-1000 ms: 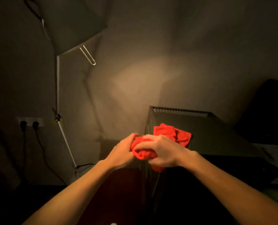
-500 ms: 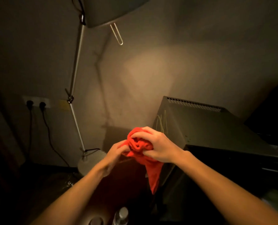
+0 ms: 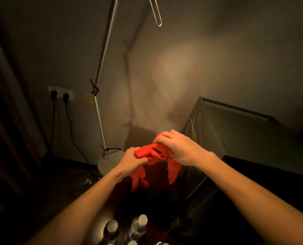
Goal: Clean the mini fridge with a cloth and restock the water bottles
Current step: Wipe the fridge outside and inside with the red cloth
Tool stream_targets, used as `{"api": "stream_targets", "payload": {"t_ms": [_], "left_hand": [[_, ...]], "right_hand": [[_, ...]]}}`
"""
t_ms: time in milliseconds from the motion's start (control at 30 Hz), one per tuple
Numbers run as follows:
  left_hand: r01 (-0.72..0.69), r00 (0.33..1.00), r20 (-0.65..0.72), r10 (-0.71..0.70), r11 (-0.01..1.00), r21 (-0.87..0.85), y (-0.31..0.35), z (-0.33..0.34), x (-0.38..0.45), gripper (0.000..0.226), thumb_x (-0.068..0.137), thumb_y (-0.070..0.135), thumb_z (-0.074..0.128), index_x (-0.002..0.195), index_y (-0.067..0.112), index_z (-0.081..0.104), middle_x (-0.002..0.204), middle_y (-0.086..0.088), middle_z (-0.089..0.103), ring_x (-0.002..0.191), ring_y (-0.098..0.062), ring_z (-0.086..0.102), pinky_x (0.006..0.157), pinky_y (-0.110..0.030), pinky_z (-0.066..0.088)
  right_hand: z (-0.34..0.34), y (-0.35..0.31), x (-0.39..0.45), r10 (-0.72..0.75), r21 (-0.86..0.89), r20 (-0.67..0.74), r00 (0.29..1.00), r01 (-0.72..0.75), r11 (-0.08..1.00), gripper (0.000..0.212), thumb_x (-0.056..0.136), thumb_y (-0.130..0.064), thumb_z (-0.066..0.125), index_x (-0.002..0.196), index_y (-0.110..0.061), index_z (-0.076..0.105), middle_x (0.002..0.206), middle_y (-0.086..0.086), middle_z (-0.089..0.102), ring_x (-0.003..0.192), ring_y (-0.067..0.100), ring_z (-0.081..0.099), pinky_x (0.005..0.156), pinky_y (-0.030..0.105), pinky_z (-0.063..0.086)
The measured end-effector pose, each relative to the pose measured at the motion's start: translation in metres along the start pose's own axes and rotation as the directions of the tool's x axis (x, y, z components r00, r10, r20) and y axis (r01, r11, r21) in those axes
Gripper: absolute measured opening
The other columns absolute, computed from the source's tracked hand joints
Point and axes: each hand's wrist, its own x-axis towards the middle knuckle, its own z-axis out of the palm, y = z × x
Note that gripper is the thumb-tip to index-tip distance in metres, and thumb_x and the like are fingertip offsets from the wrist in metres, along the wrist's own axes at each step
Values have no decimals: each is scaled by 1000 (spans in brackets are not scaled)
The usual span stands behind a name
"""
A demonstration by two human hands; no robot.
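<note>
A red cloth (image 3: 155, 153) is bunched between both hands in mid-air, just left of the mini fridge (image 3: 244, 137), with two loose ends hanging down. My left hand (image 3: 132, 159) grips its left end from below. My right hand (image 3: 178, 147) clutches the right part from above. The fridge is a dark grey box with a vent grille along its back top edge; its front lies in deep shadow. Several clear water bottles (image 3: 137, 227) with pale caps stand on the floor below my arms, at the bottom edge of the view.
A floor lamp's metal pole (image 3: 101, 71) rises from a round base (image 3: 110, 160) left of the fridge. A wall socket (image 3: 60, 92) holds two black plugs with cables running down. A dark curtain hangs at the far left. The room is dim.
The view has tilted down and moved left, bringing the bottles into sight. The cloth has left the fridge top and is now stretched wider between both hands, with two ends dangling.
</note>
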Motion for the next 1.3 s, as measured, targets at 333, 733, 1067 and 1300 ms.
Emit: {"api": "stream_targets", "payload": {"t_ms": [333, 733, 1067, 1300], "left_hand": [[110, 994, -2, -110, 989, -96, -19, 31, 18, 18, 88, 11, 68, 88, 21, 54, 85, 8, 59, 85, -7, 55, 69, -15, 42], [481, 876, 397, -274, 574, -663, 3, 131, -5, 28, 96, 28, 41, 92, 13, 65, 70, -1, 65, 59, -11, 61, 52, -20, 47], [382, 914, 370, -166, 659, -648, -18, 187, 0, 92, 64, 88, 54, 140, 36, 47, 138, 6, 58, 127, -11, 54, 108, -34, 43], [252, 961, 216, -172, 864, -436, -15, 199, 18, 93, 79, 88, 27, 151, 29, 32, 158, -3, 32, 144, -18, 32, 118, -46, 28]], "right_hand": [[-11, -10, -7, -5, -305, -31, 1000, -5, 952, 43, 68, -22, 73, 104, -25, 50, 112, -1, 59, 101, 28, 56, 78, 40, 46], [17, -17, -52, 337, -542, 282, 898, -141, 829, 26, 51, -31, 86, 68, -28, 67, 73, -3, 62, 81, 25, 64, 89, 48, 51], [-18, -22, -50, 396, -464, 487, 778, -154, 872, 56, 94, -53, 30, 132, -22, 56, 145, 2, 47, 145, 23, 21, 117, 54, -2], [-34, -9, -61, 466, -531, 468, 751, -183, 827, 67, 95, -40, 42, 153, -33, 9, 162, 3, 9, 149, 27, 9, 118, 53, 2]]}}
